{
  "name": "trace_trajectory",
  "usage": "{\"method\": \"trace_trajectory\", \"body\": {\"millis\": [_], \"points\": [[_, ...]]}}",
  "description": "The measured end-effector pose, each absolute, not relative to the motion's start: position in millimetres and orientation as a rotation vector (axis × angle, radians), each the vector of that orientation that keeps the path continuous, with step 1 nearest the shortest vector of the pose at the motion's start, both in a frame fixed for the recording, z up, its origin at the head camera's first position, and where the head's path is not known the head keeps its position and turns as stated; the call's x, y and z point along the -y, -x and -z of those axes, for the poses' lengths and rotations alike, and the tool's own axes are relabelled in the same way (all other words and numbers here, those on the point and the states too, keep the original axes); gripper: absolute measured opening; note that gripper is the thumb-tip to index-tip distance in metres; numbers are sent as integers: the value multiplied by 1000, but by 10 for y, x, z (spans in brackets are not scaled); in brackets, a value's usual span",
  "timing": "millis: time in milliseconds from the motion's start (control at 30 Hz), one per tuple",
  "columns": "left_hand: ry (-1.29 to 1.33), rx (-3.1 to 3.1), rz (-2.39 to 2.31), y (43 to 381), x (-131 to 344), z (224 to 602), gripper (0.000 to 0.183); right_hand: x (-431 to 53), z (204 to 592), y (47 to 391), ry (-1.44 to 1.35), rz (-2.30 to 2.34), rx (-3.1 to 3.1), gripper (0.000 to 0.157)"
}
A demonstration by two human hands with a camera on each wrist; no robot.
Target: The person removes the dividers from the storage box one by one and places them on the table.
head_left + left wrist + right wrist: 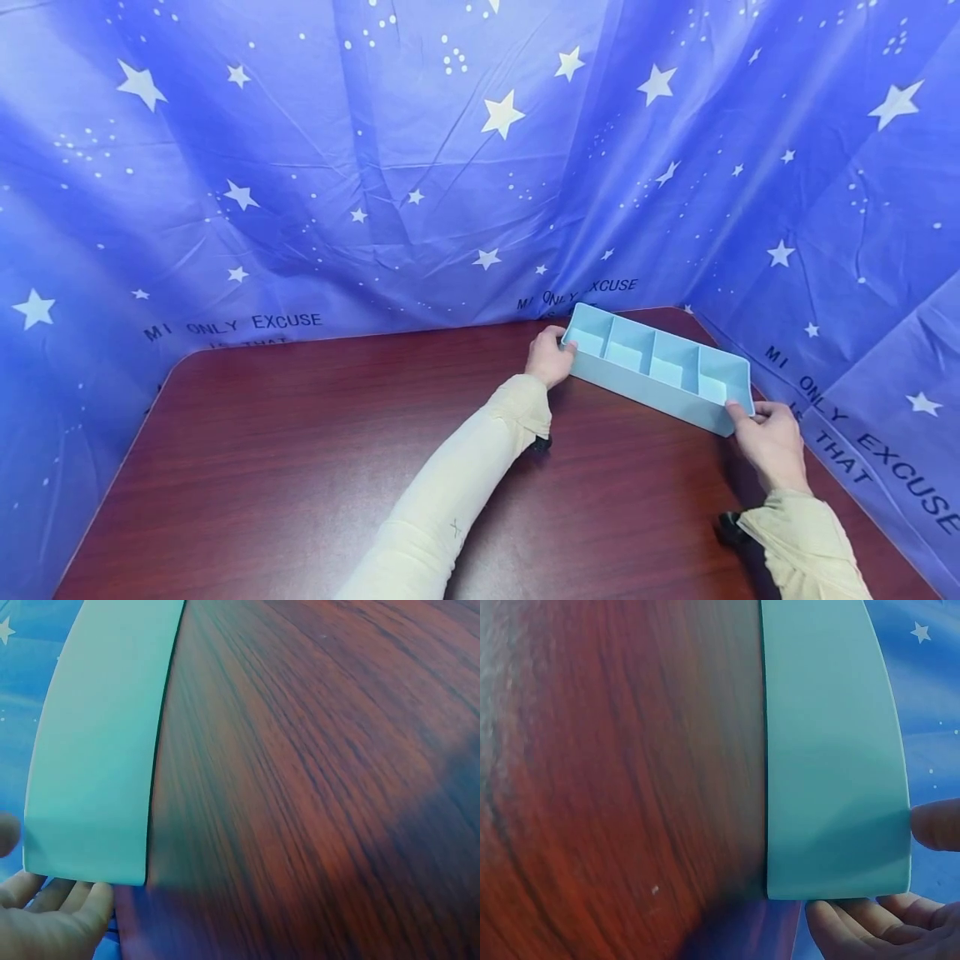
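Observation:
A light blue storage box (637,379) with several open compartments in a row sits at the far right of the table, angled so its right end is nearer. My left hand (551,357) grips its left end, thumb at the top rim and fingers against the end wall. At the opposite end my right hand (772,442) holds the box the same way, thumb over the rim. In the left wrist view the long side of the box (101,742) stands along the wood, and the right wrist view shows the same side. The compartments visible in the head view hold nothing.
The dark red-brown wooden table (300,467) has rounded far corners. A blue curtain (420,150) with white stars and printed lettering hangs right behind the far edge and along both sides, close to the box.

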State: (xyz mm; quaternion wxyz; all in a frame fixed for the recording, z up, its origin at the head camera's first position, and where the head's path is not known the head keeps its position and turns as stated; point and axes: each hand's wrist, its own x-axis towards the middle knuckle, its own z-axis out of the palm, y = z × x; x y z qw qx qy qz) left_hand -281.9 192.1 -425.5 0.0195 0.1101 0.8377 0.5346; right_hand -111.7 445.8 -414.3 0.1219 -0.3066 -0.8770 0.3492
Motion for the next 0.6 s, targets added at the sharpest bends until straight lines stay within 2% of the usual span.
{"method": "trace_trajectory", "body": {"millis": [167, 600], "points": [[-300, -2618, -1673, 2803, -1905, 4241, 25, -4472, 4169, 1112, 891, -1013, 2559, 67], [-293, -2642, -1642, 2819, -1903, 4252, 23, -4474, 4192, 1116, 878, -1005, 2531, 65]]}}
